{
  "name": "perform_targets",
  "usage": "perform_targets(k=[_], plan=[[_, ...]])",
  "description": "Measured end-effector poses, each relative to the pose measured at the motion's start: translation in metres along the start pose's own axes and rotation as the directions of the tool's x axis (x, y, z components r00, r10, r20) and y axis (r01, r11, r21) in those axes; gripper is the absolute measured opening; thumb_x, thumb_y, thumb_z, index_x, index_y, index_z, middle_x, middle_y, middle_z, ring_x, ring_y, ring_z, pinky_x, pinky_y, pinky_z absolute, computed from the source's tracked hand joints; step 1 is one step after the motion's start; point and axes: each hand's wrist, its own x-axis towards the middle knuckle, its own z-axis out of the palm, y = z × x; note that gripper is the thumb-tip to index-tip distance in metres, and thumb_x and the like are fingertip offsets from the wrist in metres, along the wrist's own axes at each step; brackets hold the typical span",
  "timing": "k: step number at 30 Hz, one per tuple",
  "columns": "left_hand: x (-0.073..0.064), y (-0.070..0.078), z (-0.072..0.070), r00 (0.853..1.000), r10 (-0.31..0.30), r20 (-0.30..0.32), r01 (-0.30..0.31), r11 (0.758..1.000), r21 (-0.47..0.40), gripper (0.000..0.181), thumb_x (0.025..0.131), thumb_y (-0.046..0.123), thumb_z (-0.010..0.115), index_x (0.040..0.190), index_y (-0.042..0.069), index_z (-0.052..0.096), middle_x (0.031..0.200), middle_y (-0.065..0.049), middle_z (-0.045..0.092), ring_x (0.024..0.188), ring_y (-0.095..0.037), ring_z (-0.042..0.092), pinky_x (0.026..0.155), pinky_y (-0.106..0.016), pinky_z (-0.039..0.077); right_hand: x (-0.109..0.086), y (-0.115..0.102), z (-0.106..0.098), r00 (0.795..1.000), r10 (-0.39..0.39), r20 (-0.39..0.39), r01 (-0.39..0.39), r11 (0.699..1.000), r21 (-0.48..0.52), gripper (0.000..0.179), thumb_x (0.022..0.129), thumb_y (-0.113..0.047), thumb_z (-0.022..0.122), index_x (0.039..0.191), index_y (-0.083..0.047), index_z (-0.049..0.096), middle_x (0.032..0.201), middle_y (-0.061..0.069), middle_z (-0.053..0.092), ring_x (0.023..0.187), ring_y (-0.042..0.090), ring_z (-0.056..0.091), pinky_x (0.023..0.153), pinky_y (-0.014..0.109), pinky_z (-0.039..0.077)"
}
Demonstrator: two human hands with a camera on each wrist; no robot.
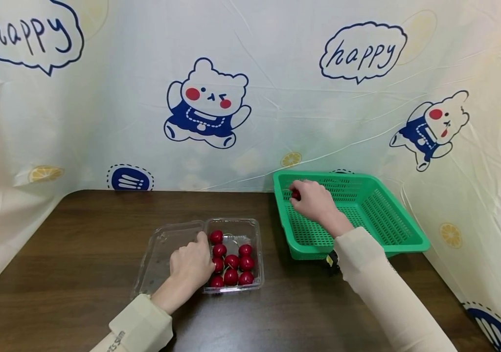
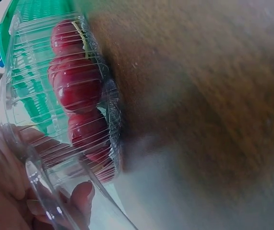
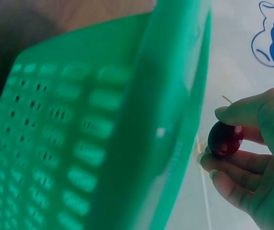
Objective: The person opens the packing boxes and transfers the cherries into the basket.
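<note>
Over the left part of a green plastic basket (image 1: 294,247), my right hand (image 1: 314,200) pinches a dark red cherry (image 3: 224,140) between thumb and fingers. A thin stem sticks up from the cherry in the right wrist view. On the table, a clear plastic clamshell box (image 1: 257,234) holds several red cherries (image 1: 231,261). Its lid (image 1: 158,249) lies folded out to the left. My left hand (image 1: 191,261) grips the box at its left edge by the lid. In the left wrist view, the thumb (image 2: 82,194) shows beside the clear plastic edge.
The basket stands at the back right of the dark wooden table (image 1: 87,244), right of the box. Behind it hangs a pale printed curtain (image 1: 277,122), reaching down to the table's back edge. A small black and yellow object (image 1: 332,260) shows beside the right sleeve.
</note>
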Motion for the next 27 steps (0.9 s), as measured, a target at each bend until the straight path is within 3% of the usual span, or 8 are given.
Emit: perform_targets(k=[13, 27], plan=[[-0.001, 0.000, 0.000, 1.000, 0.002, 0.002, -0.002, 1.000, -0.001, 0.036, 0.079, 0.020, 0.072, 0.096, 0.001, 0.046, 0.068, -0.018, 0.063, 0.058, -0.035, 0.063, 0.049, -0.043, 0.047, -0.009, 0.037, 0.006, 0.994, 0.064, 0.087, -0.060, 0.997, -0.049, 0.027, 0.093, -0.011, 0.057, 0.118, -0.005, 0.066, 0.087, 0.011, 0.066, 0.059, 0.018, 0.046, 0.051, 0.030, 0.032], [0.000, 0.000, 0.000, 1.000, 0.005, 0.008, -0.005, 1.000, -0.005, 0.030, 0.080, 0.017, 0.068, 0.094, 0.002, 0.046, 0.064, -0.016, 0.060, 0.054, -0.032, 0.059, 0.048, -0.042, 0.045, -0.021, 0.066, 0.008, 0.984, 0.112, 0.138, -0.104, 0.992, -0.069, 0.027, 0.092, -0.009, 0.056, 0.117, -0.003, 0.066, 0.084, 0.012, 0.067, 0.059, 0.018, 0.049, 0.052, 0.031, 0.034]])
